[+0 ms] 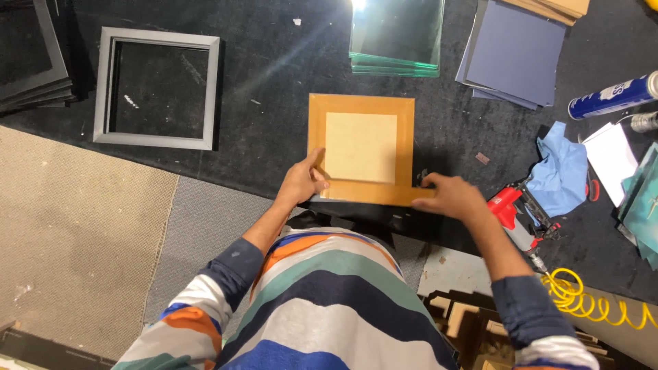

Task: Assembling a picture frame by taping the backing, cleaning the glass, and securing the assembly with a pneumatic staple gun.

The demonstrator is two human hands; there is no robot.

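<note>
Head view, looking down on a dark felt-covered surface [274,82]. A square wooden frame [361,148] of orange-brown colour lies flat, back up, with a paler square backing board [360,146] seated in its opening. The left hand [301,183] closes its grip on the frame's near left corner, thumb on top of the rail and fingers curled under the edge. The right hand [452,195] presses down on the near right corner, fingers bent over the rail; whether they pinch a small object there cannot be told. Both hands thus steady the near rail, close to the person's striped shirt. A grey frame [157,88] lies well apart to the left, a stack of glass panes [397,38] beyond the wooden frame, blue-grey boards [514,55] to the right of the glass. Near the right hand sit a red nailer [517,212], a blue cloth [561,171], a blue spray can [613,96] and a coiled yellow hose [589,301]. Good practice here, as a judgement: keep the frame flat, press evenly at both corners, and keep the board square in its recess.
</note>
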